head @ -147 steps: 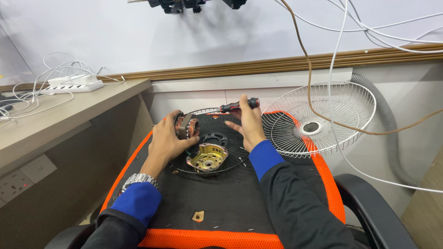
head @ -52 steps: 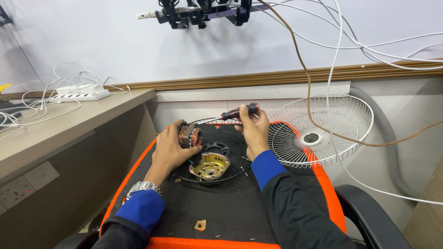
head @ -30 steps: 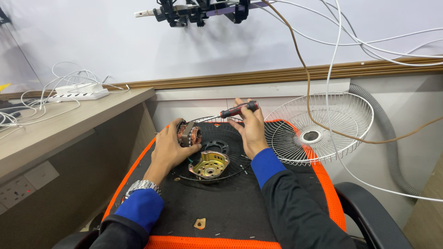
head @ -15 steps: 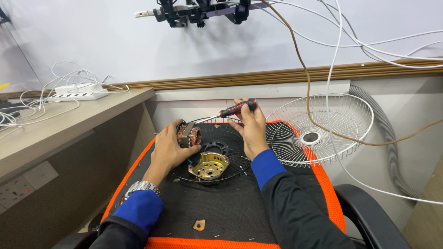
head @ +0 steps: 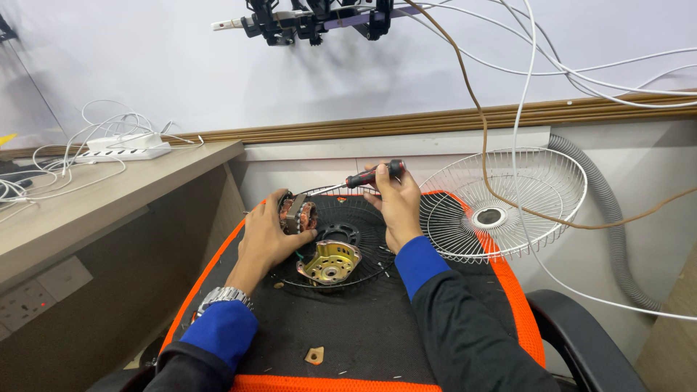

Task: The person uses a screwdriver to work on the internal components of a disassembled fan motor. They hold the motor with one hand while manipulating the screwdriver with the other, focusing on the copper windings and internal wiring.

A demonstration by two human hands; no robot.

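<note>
A: What does the left hand (head: 267, 238) hold?

B: It holds the motor core (head: 297, 212), the part with copper windings. The fingers wrap around it and keep it just above the black cushion (head: 363, 327).

A: And the right hand (head: 396, 205)?

B: Its fingers are pressed together around the handle of a screwdriver (head: 367, 178). The shaft points left, and the tip is at the top of the core. I cannot tell if it sits in a screw.

A: So which step is it, in your opinion?

B: I think it is the work on a screw of the core, loosening or tightening. The brass-coloured cover (head: 329, 263) lies already apart, on the dark grille (head: 341, 236) between the two hands.

A: What does the next move ask for?

B: I judge the tip must stay straight in the screw head, and the left hand must hold the core firmly against the turning.

A: Other things near?

B: A white grille (head: 501, 207) leans at the right, and a small brown piece (head: 314, 355) lies on the cushion, close to the person.
</note>
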